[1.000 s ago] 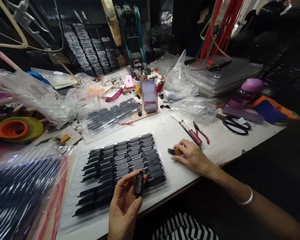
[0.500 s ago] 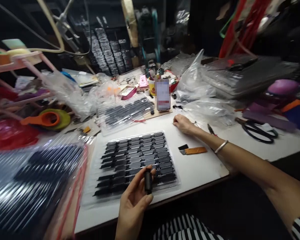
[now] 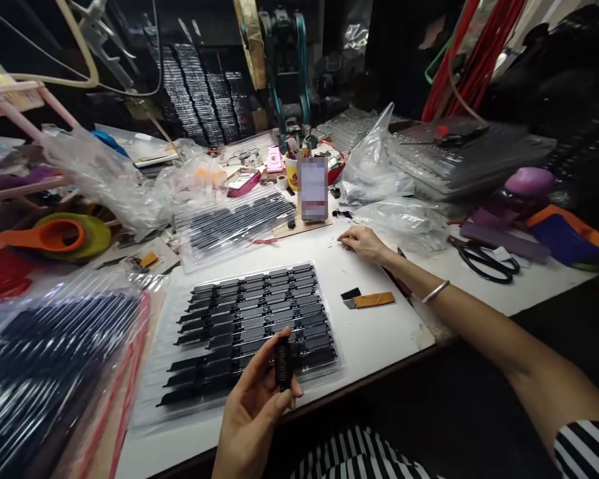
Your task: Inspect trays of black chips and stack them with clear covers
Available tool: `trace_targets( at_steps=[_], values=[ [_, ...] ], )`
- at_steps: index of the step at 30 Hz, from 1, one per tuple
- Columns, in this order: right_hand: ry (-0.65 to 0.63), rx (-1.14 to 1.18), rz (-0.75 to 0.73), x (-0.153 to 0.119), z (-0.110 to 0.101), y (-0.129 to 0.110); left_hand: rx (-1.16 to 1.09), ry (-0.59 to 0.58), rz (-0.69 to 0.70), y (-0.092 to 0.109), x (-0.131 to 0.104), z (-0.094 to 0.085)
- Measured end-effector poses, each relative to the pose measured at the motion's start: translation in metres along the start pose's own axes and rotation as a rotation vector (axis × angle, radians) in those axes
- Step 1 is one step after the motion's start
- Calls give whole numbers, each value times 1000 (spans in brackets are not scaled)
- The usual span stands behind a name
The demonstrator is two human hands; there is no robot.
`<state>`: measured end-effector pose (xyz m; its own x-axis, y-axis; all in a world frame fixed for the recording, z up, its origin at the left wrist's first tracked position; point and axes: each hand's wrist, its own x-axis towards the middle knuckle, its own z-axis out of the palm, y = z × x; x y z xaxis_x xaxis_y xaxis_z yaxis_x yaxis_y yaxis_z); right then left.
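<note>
My left hand (image 3: 249, 412) is closed on a small black ribbed plastic part (image 3: 282, 362), held upright between thumb and fingers over the front of the clear plastic tray (image 3: 162, 342). Rows of similar black parts (image 3: 274, 309) lie in that tray. Farther back, my right hand (image 3: 364, 245) rests on the white table with thumb and fingertips pinched together. Tiny white bits (image 3: 331, 242) lie beside those fingertips; whatever is between them is too small to make out. An orange-handled blade (image 3: 374, 300) lies nearer me than the right hand, against a small black piece (image 3: 350, 292).
A phone (image 3: 313, 193) stands at the back of the table (image 3: 379, 339). Another plastic tray (image 3: 239, 223) lies behind the first, and wrapped trays (image 3: 54, 372) are stacked at left. Black-handled scissors (image 3: 489, 263), plastic bags (image 3: 399, 223) and a purple object (image 3: 529, 181) sit at right.
The black part in my left hand has turned, so its ribbed side now shows instead of a smoother face. My right hand stays low on the table. The whole view has shifted slightly.
</note>
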<state>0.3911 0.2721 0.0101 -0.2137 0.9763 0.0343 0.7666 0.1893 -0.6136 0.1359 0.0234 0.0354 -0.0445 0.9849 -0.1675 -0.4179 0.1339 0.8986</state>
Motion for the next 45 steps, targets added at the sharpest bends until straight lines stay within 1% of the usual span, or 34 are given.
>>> trace_targets(
  at_steps=[5, 9, 14, 19, 22, 25, 28, 32, 34, 37, 40, 43, 45],
  values=[
    [-33, 79, 68, 2, -1, 4, 47, 12, 26, -1, 0, 3],
    [-36, 76, 81, 1, -3, 5, 45, 22, 29, -3, 1, 5],
    [-3, -22, 30, -1, -1, 1, 28, 53, 7, -1, 2, 9],
    [-7, -129, -50, 3, 7, -11, 21, 60, -21, -1, 2, 12],
    [-11, -194, -44, 7, 10, -14, 14, 70, -21, 0, 1, 12],
    [-1, -271, 8, 7, 6, -10, 11, 88, -25, 0, 0, 11],
    [19, -350, 56, 2, -2, -1, 0, 100, -33, 1, -1, 11],
    [72, -413, 51, -2, -11, 4, -7, 87, -55, 0, -1, 13],
    [71, -401, 5, 1, -9, 1, -10, 80, -64, 0, -1, 15],
    [54, -353, -62, 12, 2, -7, -20, 79, -71, -1, -2, 16],
    [56, -308, -88, 24, 12, -13, -27, 76, -81, -1, -4, 15],
    [67, -267, -101, 27, 11, -18, -29, 80, -76, -1, -4, 12],
    [87, -230, -113, 19, 5, -22, -50, 64, -63, -1, -3, 9]
  ],
)
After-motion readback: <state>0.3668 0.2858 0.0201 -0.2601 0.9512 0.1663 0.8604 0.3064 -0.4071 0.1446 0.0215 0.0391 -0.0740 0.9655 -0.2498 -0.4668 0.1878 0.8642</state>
